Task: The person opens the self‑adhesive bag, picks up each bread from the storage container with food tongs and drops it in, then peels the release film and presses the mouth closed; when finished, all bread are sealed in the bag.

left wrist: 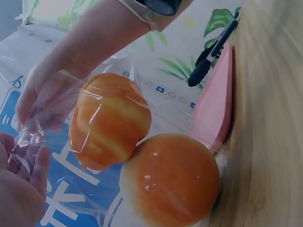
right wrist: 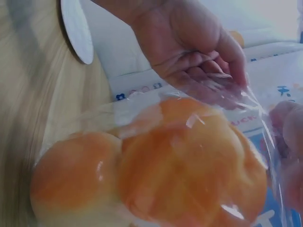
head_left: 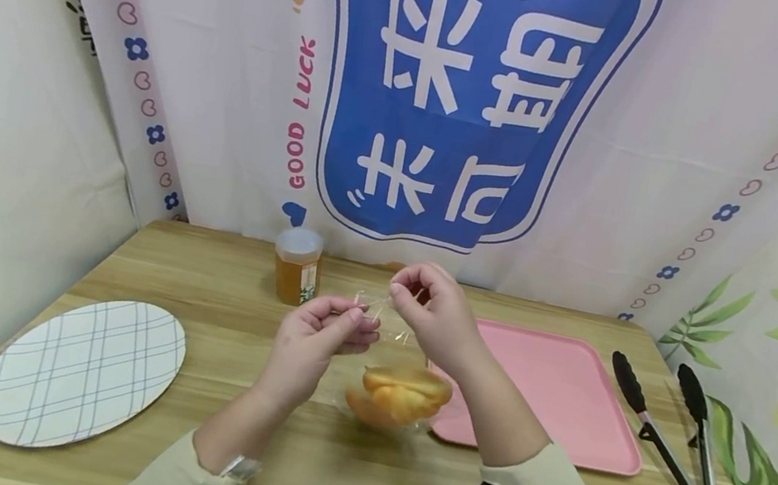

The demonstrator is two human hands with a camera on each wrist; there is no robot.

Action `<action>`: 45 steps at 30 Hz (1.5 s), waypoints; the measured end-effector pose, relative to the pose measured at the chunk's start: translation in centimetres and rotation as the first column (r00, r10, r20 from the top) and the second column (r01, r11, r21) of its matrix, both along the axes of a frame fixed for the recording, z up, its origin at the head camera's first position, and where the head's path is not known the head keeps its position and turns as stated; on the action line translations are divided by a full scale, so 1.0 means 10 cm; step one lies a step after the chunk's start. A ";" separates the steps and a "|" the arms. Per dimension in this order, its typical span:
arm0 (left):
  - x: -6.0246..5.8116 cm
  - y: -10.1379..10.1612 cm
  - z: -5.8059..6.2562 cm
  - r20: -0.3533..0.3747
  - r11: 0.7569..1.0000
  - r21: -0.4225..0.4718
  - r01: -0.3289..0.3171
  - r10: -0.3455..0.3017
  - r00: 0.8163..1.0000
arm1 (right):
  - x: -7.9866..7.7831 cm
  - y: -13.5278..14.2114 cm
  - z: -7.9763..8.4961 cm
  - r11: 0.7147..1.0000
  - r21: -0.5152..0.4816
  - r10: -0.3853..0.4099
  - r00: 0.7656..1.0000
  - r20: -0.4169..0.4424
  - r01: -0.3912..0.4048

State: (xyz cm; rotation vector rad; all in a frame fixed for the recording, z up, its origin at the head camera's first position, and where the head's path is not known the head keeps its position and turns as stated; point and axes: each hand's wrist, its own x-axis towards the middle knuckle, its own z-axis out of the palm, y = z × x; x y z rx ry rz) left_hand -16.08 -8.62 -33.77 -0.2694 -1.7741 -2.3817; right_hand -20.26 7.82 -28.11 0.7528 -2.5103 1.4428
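A clear plastic bag (right wrist: 199, 120) hangs above the table between both hands. Inside it are a lobed golden bread roll (left wrist: 111, 120) and a round, smooth bun (left wrist: 173, 179), which press against each other. My left hand (head_left: 309, 344) pinches the bag's upper edge between thumb and fingers. Close beside it, my right hand (head_left: 434, 316) pinches the same top edge with curled fingers. In the head view the breads sit below the hands, and the bag's film is hard to make out there.
A pink tray (head_left: 549, 384) lies behind the right forearm, with black-tipped tongs (head_left: 684, 458) to its right. At the back stands a jar (head_left: 297, 271) of amber contents. An oval checked plate (head_left: 83, 373) lies on the left of the wooden table (head_left: 226, 269).
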 end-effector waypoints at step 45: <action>-0.09 -0.09 0.03 0.104 0.985 0.105 -0.137 0.126 0.987 | -0.10 1.12 -0.12 0.767 -0.410 -0.437 0.870 0.230 0.494</action>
